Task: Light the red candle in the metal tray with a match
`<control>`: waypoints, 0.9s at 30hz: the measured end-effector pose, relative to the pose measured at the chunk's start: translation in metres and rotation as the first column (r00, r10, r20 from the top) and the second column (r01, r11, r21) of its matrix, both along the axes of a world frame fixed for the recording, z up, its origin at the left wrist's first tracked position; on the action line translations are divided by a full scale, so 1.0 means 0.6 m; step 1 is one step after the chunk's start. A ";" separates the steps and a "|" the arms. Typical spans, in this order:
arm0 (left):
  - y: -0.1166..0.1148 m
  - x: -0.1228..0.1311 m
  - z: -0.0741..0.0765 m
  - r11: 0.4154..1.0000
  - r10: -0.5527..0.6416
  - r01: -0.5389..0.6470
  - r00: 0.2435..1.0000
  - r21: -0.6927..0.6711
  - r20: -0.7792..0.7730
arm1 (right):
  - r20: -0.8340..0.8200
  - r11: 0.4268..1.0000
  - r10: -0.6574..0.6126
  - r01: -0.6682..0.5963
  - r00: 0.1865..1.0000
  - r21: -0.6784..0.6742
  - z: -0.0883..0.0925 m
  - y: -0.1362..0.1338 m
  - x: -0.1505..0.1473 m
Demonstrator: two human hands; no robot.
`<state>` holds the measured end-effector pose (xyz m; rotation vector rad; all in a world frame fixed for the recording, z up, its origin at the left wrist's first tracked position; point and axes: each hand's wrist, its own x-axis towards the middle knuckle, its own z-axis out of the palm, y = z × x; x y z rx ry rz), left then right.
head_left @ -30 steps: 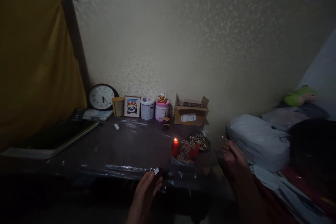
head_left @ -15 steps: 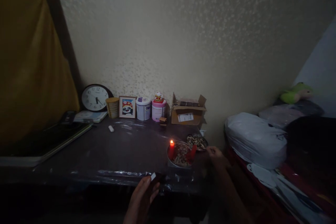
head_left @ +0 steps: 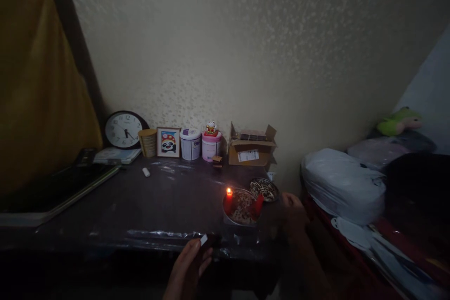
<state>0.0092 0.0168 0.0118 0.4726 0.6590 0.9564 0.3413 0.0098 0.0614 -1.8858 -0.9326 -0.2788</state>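
A lit red candle (head_left: 228,199) stands in a round patterned tin (head_left: 241,209) on the dark table (head_left: 147,201), with a second red candle (head_left: 258,204) unlit at the tin's right side. Behind the tin lies its patterned lid (head_left: 264,189). My left hand (head_left: 188,269) is at the table's front edge, fingers closed on a small matchbox (head_left: 207,240). My right hand (head_left: 293,211) rests low at the table's right corner, close to the lid; it is dark and its fingers are hard to make out.
Along the wall stand a clock (head_left: 123,130), a small tan cup (head_left: 148,142), a panda picture (head_left: 168,142), two tins (head_left: 200,144) and an open cardboard box (head_left: 251,150). Books (head_left: 52,192) lie at left. A white bag (head_left: 341,183) and bedding lie at right.
My right hand came down from beside the table, where it held a thin stick, to the table's right corner by the lid. The left hand kept the matchbox. The view shifted slightly.
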 end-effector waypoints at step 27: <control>-0.019 -0.012 -0.011 0.854 0.068 0.189 0.882 0.484 -0.465 | -0.294 0.695 0.688 -0.719 0.664 0.001 -0.067 -0.108 -0.329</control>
